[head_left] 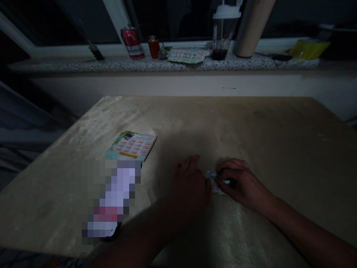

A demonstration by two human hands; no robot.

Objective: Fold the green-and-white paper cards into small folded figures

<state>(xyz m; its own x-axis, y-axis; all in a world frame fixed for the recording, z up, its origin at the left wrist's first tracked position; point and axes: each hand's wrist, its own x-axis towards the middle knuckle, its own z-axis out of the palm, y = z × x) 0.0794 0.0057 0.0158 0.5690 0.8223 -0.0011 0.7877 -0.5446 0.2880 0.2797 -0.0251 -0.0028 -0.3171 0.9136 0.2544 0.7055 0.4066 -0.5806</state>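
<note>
Both hands meet over a small printed paper piece (213, 181) on the beige table (251, 130). My left hand (189, 184) rests knuckles-up, its fingers curled and pinching the paper's left side. My right hand (241, 182) curls its fingers onto the paper's right side. Most of the paper is hidden between the fingers. A colourful printed sheet (131, 146) lies flat to the left, well apart from both hands.
A blurred-out object (111, 197) lies near the table's front left. On the stone windowsill (83, 64) stand a red can (133, 42), a small red cup (153, 46), another printed sheet (186, 55), a lidded drink cup (223, 31), a cardboard tube (252, 28) and a yellow bag (308, 48).
</note>
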